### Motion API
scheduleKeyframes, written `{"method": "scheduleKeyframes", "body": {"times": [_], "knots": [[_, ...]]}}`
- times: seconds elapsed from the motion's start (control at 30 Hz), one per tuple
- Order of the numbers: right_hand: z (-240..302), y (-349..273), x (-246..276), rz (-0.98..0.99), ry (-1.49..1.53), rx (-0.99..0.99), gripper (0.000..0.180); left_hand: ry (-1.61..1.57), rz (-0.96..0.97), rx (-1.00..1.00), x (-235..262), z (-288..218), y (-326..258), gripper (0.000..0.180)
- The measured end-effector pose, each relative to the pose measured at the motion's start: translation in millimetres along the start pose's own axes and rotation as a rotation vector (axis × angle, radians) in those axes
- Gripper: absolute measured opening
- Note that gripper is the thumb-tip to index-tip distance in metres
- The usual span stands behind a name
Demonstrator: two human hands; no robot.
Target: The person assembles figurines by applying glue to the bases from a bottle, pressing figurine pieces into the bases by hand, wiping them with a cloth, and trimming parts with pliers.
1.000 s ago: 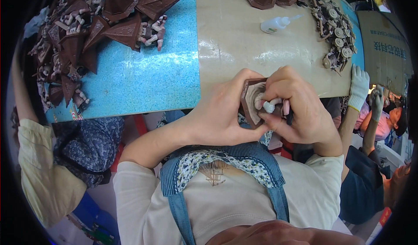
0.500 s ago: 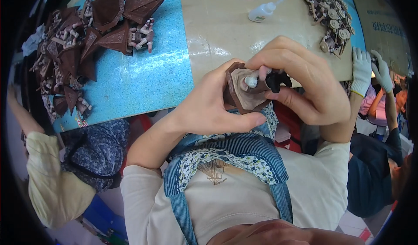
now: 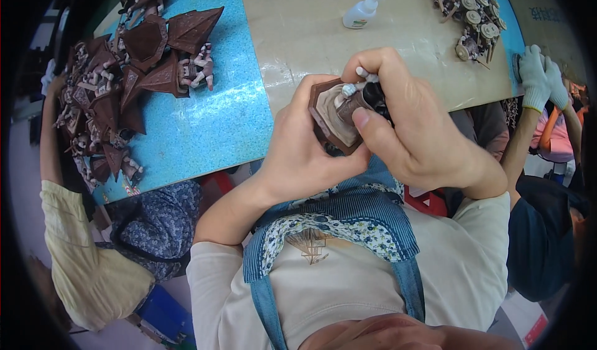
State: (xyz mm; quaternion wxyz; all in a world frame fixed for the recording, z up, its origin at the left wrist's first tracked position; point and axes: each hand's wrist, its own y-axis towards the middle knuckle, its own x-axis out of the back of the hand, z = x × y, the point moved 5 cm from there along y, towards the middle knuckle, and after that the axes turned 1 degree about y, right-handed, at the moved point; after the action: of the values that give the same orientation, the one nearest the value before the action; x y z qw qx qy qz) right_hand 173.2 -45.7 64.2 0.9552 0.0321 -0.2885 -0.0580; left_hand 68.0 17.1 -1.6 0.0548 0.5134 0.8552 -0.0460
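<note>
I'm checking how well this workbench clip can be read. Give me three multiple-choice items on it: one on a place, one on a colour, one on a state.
1. Where does the white glue bottle lie?
A. on the tan mat
B. on the person's lap
C. in a box

2. What colour is the table left of the tan mat?
A. red
B. speckled blue
C. black

3. What is the left hand doing?
A. resting flat
B. gripping the brown piece
C. pointing

Answers:
1 A, it lies on its side on the mat.
2 B, the blue surface bears the heap of brown pieces.
3 B, its fingers wrap the piece while the right hand works on it.
</note>
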Motion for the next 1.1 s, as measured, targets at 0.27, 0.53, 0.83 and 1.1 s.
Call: {"method": "scheduleKeyframes", "body": {"times": [0.27,0.53,0.83,1.1], "knots": [[-7,-8,-10,-0.244,-0.021,0.085,0.031,0.245,-0.189,-0.196,0,1,4,0.067],[17,22,13,0.156,-0.093,0.464,0.031,-0.282,0.206,0.154,22,-16,2,0.069],[-46,-6,36,-0.687,0.063,0.29,0.066,0.675,-0.711,-0.471,156,-124,-38,0.069],[-96,19,12,-0.518,-0.075,-0.139,0.064,1.667,-0.881,-0.532,176,-143,-2,0.038]]}}
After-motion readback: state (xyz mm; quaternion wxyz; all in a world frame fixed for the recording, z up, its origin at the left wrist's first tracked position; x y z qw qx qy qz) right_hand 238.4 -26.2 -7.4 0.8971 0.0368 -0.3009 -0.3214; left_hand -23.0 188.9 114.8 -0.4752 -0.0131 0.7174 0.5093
